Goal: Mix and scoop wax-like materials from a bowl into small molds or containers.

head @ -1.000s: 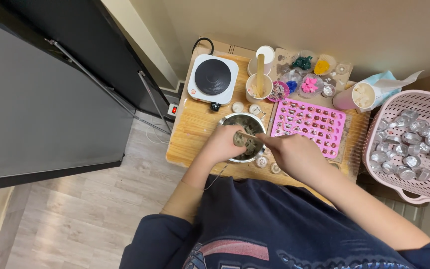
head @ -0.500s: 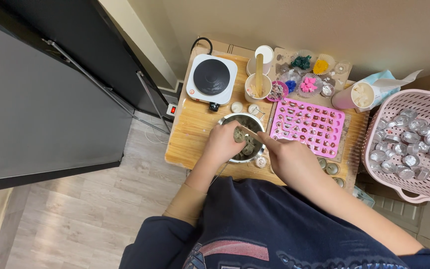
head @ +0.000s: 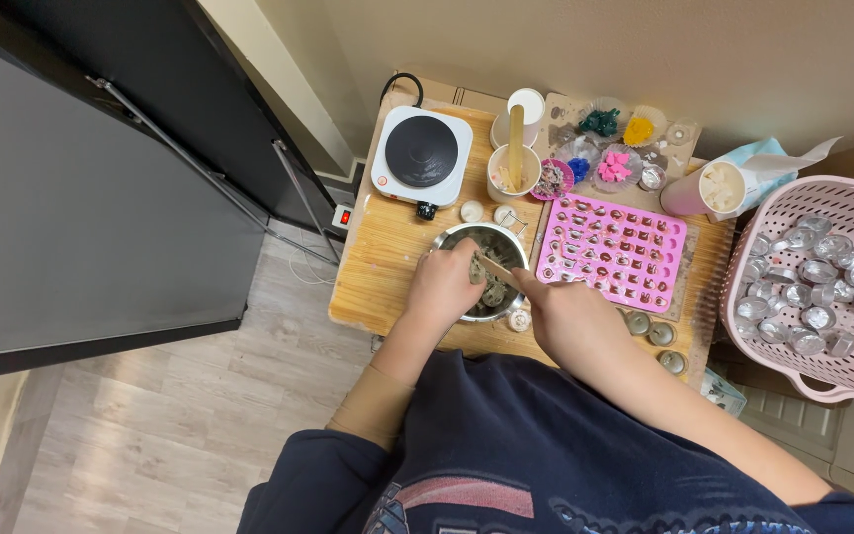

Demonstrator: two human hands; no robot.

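A small metal pot [head: 467, 237] stands on the wooden table [head: 383, 267], with a lumpy grey-brown mix [head: 494, 293] inside it. My left hand [head: 444, 287] rests over the pot's near left rim, fingers curled on it. My right hand [head: 565, 316] is beside the pot on the right and grips a flat wooden stick [head: 498, 270] whose tip dips into the mix. Right of the pot lies a pink mould tray [head: 613, 251] with many small filled cavities.
A white hotplate [head: 421, 154] sits at the back left. Behind it are cups, one holding a wooden stick [head: 516, 148], and small dishes of coloured pieces [head: 615, 163]. A pink basket [head: 822, 282] of foil cups stands to the right. A black cabinet [head: 81, 198] is left.
My right hand has shifted slightly right and back along the pot's edge, and the stick now lies across the mix. My left hand stays on the pot.
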